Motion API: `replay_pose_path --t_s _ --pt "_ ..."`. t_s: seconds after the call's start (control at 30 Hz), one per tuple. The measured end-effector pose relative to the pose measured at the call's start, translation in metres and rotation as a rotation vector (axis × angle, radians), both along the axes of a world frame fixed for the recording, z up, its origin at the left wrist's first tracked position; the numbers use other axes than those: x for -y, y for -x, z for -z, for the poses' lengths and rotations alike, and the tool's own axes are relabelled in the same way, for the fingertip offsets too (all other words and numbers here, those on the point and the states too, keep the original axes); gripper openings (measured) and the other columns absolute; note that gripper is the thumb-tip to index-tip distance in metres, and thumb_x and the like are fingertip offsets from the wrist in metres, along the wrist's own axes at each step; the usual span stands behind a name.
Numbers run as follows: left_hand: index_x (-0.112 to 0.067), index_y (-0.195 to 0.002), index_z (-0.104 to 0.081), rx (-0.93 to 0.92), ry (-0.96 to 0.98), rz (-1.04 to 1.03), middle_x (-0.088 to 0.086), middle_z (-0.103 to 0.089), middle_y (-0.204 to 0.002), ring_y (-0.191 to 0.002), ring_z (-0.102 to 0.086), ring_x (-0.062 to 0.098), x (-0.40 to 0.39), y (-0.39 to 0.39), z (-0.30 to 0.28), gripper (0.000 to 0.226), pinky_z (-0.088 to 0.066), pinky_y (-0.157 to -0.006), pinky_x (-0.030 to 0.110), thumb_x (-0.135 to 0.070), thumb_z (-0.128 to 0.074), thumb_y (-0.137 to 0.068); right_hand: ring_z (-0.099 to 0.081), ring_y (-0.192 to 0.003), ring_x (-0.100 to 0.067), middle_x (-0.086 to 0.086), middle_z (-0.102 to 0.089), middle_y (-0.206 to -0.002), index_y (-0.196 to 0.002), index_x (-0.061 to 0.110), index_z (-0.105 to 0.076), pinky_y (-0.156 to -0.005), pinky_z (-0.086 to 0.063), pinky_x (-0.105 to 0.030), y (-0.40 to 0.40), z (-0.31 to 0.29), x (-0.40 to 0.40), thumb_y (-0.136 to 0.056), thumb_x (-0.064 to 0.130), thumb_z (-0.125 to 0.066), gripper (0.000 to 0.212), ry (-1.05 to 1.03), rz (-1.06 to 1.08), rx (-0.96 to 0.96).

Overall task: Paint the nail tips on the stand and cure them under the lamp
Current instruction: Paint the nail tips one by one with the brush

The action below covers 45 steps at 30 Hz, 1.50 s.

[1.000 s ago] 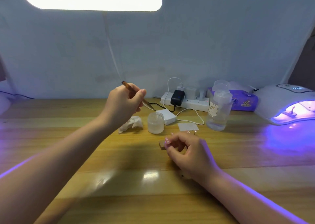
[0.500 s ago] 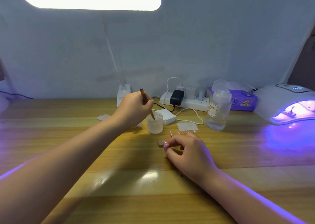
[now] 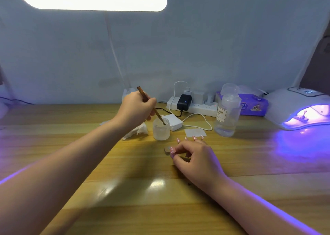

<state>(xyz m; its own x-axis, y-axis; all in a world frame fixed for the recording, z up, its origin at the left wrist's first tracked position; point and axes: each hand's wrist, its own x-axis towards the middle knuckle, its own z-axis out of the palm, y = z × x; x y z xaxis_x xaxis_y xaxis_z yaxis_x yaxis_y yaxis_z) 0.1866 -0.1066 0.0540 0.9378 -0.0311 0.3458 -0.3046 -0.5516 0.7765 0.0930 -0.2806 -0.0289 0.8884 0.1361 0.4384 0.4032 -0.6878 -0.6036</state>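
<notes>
Dipping the brush (image 3: 149,104), pinched in the left hand (image 3: 135,107), into the jar (image 3: 161,129) risks overloading; right hand (image 3: 194,156) pinches the stand (image 3: 167,149) mid-desk (image 3: 71,145).

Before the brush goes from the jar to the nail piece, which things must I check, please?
1. Brush held firm by left hand: ok.
2. Brush tip inside the jar: ok.
3. Gel picked up on the tip: cannot tell.
4. Small block steadied by right hand: ok.
5. Nail piece on the block ready: cannot tell, fingers hide it.
6. Curing lamp lit, but a stand already sits inside: not ok.
</notes>
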Motion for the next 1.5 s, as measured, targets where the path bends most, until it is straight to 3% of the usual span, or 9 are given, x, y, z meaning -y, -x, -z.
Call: replay_pose_path --t_s 0.23,0.37,0.47,0.53,0.87,1.03,1.13,1.27,1.5 --pt "-0.007 -0.068 -0.062 -0.123 0.293 -0.111 -0.003 -0.058 -0.045 -0.041 -0.05 0.014 -0.002 -0.002 -0.003 0.019 -0.039 -0.043 0.022 -0.01 -0.054 -0.085 -0.053 -0.119 -0.002 0.023 -0.068 -0.086 -0.078 0.036 -0.065 -0.102 -0.005 0.003 0.001 -0.002 -0.001 -0.084 0.021 -0.068 0.017 -0.02 -0.017 0.021" --pt "-0.008 -0.069 -0.062 -0.084 0.247 -0.124 -0.006 -0.058 -0.041 -0.035 -0.05 0.006 -0.004 -0.001 -0.001 0.019 -0.038 -0.037 0.016 -0.013 -0.054 -0.086 -0.057 -0.089 0.003 0.023 -0.069 -0.082 -0.08 0.03 -0.069 -0.111 -0.027 -0.02 0.002 -0.002 -0.001 -0.082 0.019 -0.07 0.011 -0.064 -0.044 0.038" --pt "-0.007 -0.068 -0.061 -0.117 0.309 -0.084 -0.004 -0.057 -0.042 -0.035 -0.049 0.008 -0.004 0.0 -0.001 0.019 -0.038 -0.037 0.017 -0.011 -0.055 -0.086 -0.058 -0.073 -0.001 0.025 -0.066 -0.076 -0.081 0.031 -0.07 -0.082 -0.044 -0.016 0.003 -0.002 -0.001 -0.081 0.02 -0.07 0.012 -0.105 -0.036 0.021" --pt "-0.006 -0.069 -0.059 -0.11 0.417 -0.08 -0.004 -0.056 -0.043 -0.038 -0.047 0.011 -0.007 0.002 -0.003 0.018 -0.037 -0.038 0.018 -0.009 -0.054 -0.086 -0.057 -0.067 -0.004 0.029 -0.063 -0.072 -0.08 0.031 -0.07 -0.065 -0.042 -0.012 0.002 -0.002 -0.001 -0.081 0.019 -0.07 0.011 -0.14 -0.022 0.009" --pt "-0.009 -0.072 -0.066 -0.047 0.757 0.102 0.009 -0.069 -0.061 -0.05 -0.065 0.016 -0.024 0.06 0.014 0.018 -0.051 -0.046 0.022 -0.021 -0.079 -0.074 -0.059 -0.062 0.005 0.023 -0.066 -0.064 -0.083 0.023 -0.072 -0.059 -0.042 -0.008 -0.001 -0.005 0.002 -0.084 0.019 -0.071 0.004 -0.363 -0.038 -0.071" --pt "-0.009 -0.08 -0.058 0.026 0.785 0.197 0.008 -0.065 -0.061 -0.051 -0.061 0.019 -0.019 0.084 0.046 0.011 -0.052 -0.047 0.028 -0.009 -0.063 -0.09 -0.056 -0.062 0.0 0.012 -0.068 -0.067 -0.079 0.026 -0.072 -0.061 -0.046 -0.019 -0.002 -0.007 0.005 -0.083 0.024 -0.073 0.005 -0.425 -0.017 -0.093" --pt "-0.009 -0.09 -0.065 0.1 0.706 0.267 0.011 -0.069 -0.072 -0.063 -0.066 0.024 -0.016 0.094 0.059 0.014 -0.055 -0.056 0.03 -0.017 -0.054 -0.087 -0.059 -0.063 -0.002 0.013 -0.068 -0.07 -0.081 0.027 -0.071 -0.061 -0.049 -0.021 -0.002 -0.007 0.006 -0.083 0.025 -0.072 0.003 -0.425 -0.021 -0.091" --pt "-0.014 -0.092 -0.073 0.17 0.552 0.364 0.012 -0.071 -0.082 -0.073 -0.069 0.024 -0.013 0.101 0.066 0.015 -0.058 -0.064 0.031 -0.024 -0.063 -0.087 -0.063 -0.067 -0.015 0.003 -0.069 -0.071 -0.081 0.026 -0.07 -0.062 -0.052 -0.031 -0.002 -0.007 0.006 -0.085 0.027 -0.07 0.004 -0.442 -0.015 -0.062" --pt "-0.024 -0.093 -0.067 0.268 0.378 0.34 0.009 -0.07 -0.08 -0.068 -0.069 0.021 -0.008 0.101 0.075 0.015 -0.057 -0.064 0.045 -0.034 -0.063 -0.083 -0.066 -0.066 -0.011 0.004 -0.07 -0.071 -0.085 0.028 -0.072 -0.058 -0.052 -0.019 -0.004 -0.002 0.007 -0.085 0.028 -0.071 0.001 -0.489 -0.001 -0.076"
